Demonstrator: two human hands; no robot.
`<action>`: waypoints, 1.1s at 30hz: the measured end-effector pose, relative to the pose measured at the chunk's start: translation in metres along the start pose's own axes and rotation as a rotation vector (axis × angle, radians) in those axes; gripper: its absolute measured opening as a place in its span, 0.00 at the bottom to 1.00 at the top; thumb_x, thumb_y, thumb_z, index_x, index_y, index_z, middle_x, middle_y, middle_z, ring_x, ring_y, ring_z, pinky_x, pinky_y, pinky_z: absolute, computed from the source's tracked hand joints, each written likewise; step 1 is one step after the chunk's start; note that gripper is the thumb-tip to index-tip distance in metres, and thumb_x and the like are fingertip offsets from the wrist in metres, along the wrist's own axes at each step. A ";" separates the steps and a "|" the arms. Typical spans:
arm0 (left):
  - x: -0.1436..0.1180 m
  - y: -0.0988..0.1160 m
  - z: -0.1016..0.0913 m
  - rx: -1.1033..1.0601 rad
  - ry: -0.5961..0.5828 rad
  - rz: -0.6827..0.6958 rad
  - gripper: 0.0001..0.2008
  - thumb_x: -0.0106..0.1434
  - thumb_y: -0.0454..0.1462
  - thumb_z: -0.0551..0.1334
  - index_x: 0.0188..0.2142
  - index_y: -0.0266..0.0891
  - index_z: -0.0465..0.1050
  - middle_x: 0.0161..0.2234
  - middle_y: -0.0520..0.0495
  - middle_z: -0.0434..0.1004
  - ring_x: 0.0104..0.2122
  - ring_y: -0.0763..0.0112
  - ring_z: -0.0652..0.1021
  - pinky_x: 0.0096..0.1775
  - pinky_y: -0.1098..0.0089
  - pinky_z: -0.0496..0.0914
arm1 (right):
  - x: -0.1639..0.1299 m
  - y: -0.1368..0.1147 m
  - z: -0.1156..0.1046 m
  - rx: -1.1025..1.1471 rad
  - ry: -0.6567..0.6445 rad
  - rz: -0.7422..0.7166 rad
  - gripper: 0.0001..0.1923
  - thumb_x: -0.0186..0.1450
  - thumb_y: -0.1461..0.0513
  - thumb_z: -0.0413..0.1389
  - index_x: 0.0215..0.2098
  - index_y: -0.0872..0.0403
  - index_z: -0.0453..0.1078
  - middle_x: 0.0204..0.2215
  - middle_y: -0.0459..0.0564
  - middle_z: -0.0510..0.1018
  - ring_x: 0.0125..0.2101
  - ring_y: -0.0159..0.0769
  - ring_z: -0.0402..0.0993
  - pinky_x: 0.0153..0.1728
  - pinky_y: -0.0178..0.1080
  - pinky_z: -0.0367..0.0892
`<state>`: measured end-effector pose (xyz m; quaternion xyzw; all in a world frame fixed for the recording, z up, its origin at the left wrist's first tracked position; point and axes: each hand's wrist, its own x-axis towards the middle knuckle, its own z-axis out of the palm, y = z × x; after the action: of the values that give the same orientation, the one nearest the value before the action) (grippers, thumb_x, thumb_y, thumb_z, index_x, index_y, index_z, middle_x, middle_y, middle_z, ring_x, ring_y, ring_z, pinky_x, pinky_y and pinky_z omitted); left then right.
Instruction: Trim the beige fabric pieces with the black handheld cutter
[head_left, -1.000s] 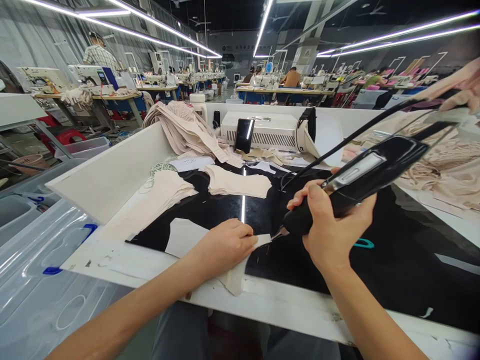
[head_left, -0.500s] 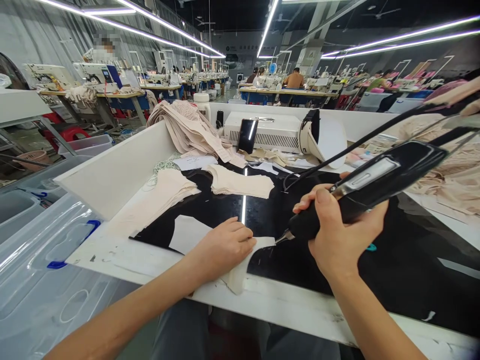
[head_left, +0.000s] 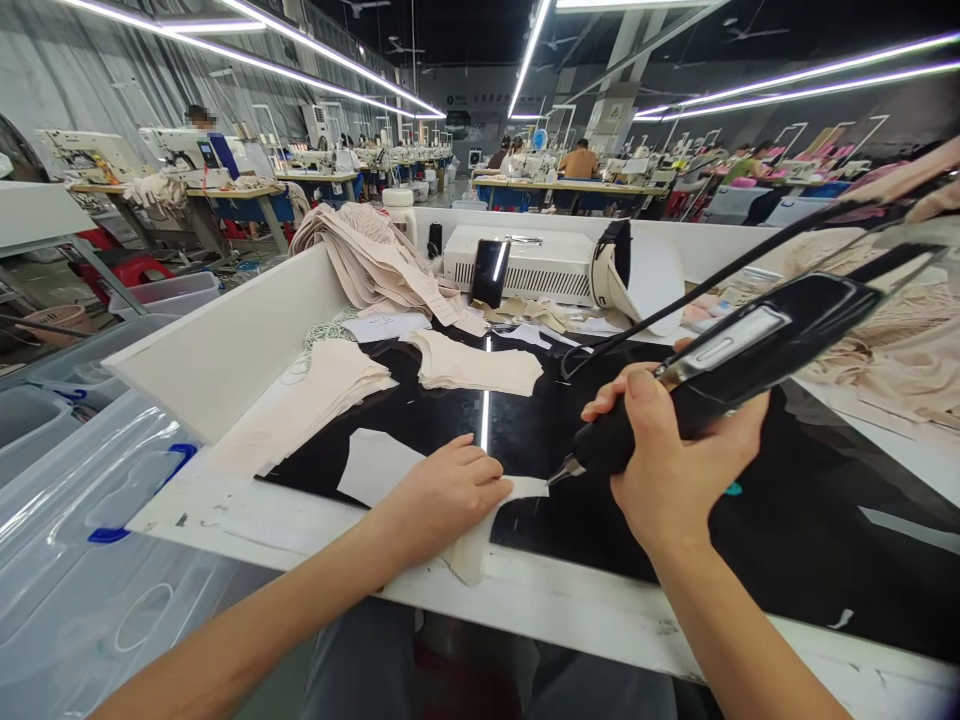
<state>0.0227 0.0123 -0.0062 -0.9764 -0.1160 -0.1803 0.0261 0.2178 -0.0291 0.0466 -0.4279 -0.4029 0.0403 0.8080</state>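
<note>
My right hand (head_left: 679,460) is wrapped round a black corded power tool (head_left: 772,345), whose narrow metal tip (head_left: 568,470) points down and left. That tip is at the right end of a thin strip of a white piece (head_left: 379,467), which lies on the black work surface. My left hand (head_left: 454,490) presses on the piece with its fingers bent and close together, hiding its middle. Below this hand, a cream fabric piece (head_left: 471,555) reaches the table's front edge. How many layers lie under my palm I cannot tell.
Stacks of cream fabric pieces (head_left: 480,362) (head_left: 322,390) lie beyond my left hand. Behind them are a heap of fabric strips (head_left: 367,255), a phone (head_left: 490,273) and a white vented box (head_left: 555,262). The tool's cable (head_left: 675,308) arcs rightward. Clear plastic bins (head_left: 97,540) stand at left.
The whole view has shifted slightly. Both hands, the tool and the white piece keep nearly the same places relative to each other.
</note>
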 end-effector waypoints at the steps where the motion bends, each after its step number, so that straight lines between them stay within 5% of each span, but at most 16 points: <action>1: 0.000 0.000 0.000 0.001 0.001 0.003 0.11 0.74 0.26 0.56 0.50 0.38 0.73 0.42 0.46 0.78 0.44 0.66 0.78 0.60 0.57 0.68 | 0.000 0.001 0.001 -0.002 0.001 0.000 0.20 0.60 0.56 0.68 0.41 0.45 0.63 0.26 0.36 0.76 0.20 0.33 0.72 0.23 0.40 0.73; 33: 0.000 -0.002 0.002 -0.089 -0.028 0.032 0.09 0.76 0.28 0.56 0.50 0.35 0.73 0.45 0.46 0.80 0.48 0.64 0.78 0.65 0.52 0.63 | -0.004 0.002 0.015 0.123 -0.069 0.071 0.20 0.61 0.58 0.69 0.42 0.48 0.63 0.26 0.36 0.76 0.21 0.32 0.72 0.23 0.39 0.74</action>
<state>0.0230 0.0140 -0.0080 -0.9807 -0.0928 -0.1712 -0.0162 0.2051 -0.0194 0.0476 -0.3897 -0.4117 0.1083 0.8166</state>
